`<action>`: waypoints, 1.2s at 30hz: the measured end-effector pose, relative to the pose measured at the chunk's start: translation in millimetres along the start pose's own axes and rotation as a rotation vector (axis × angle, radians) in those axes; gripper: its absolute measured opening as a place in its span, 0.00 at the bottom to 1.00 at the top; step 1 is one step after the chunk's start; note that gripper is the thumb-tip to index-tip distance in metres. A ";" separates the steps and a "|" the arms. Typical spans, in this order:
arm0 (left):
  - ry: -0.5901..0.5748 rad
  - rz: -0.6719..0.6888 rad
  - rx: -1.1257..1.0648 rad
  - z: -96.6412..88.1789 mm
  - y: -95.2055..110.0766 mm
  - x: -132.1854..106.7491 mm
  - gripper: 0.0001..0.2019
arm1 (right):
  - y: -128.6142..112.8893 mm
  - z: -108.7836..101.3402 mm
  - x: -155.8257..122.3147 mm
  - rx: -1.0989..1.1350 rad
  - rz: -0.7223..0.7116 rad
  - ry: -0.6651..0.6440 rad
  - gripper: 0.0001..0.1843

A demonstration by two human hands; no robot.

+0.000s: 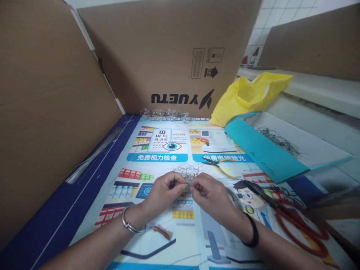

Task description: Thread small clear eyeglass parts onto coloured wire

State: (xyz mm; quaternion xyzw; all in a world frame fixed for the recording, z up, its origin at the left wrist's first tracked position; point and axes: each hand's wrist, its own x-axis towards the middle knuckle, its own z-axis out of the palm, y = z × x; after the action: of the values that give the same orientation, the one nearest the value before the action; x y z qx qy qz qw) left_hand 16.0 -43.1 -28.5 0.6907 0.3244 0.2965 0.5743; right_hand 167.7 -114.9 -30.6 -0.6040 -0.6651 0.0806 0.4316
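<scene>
My left hand (163, 192) and my right hand (213, 195) meet over the middle of the printed sheet, thumbs and fingers pinched together. Between and behind the fingertips spreads a loose tangle of thin wire (185, 170), with loops also showing below them. Both hands are closed on this wire; the exact spot each pinches is too small to make out. Just beyond my right hand lie yellow-handled pliers (225, 170). A short bundle of red, yellow and green strands (162, 232) rests near my left wrist.
Large red-handled scissors (302, 223) lie at right. Behind them a turquoise box (267, 152) holds wire pieces, beside a yellow bag (253, 93). Cardboard walls (157, 48) rise at left and back. Wire clumps (165, 113) sit at the back; straight wires (92, 155) lie left.
</scene>
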 end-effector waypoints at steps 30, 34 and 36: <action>-0.009 0.372 0.444 -5.3 3.1 -2.7 0.09 | 1.0 2.6 -3.0 -0.097 -0.182 0.031 0.08; -0.013 0.350 0.435 -5.3 4.4 -1.2 0.09 | 0.8 2.9 -2.6 -0.098 -0.170 0.024 0.08; -0.010 0.351 0.439 -5.3 3.9 -1.3 0.09 | 1.0 3.3 -2.6 -0.103 -0.171 0.024 0.08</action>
State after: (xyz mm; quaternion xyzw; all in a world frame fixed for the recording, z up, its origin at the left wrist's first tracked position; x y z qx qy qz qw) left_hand 11.4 -41.5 -23.8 0.8456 0.2534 0.3108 0.3522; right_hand 166.0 -115.5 -34.5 -0.5675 -0.7122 0.0018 0.4132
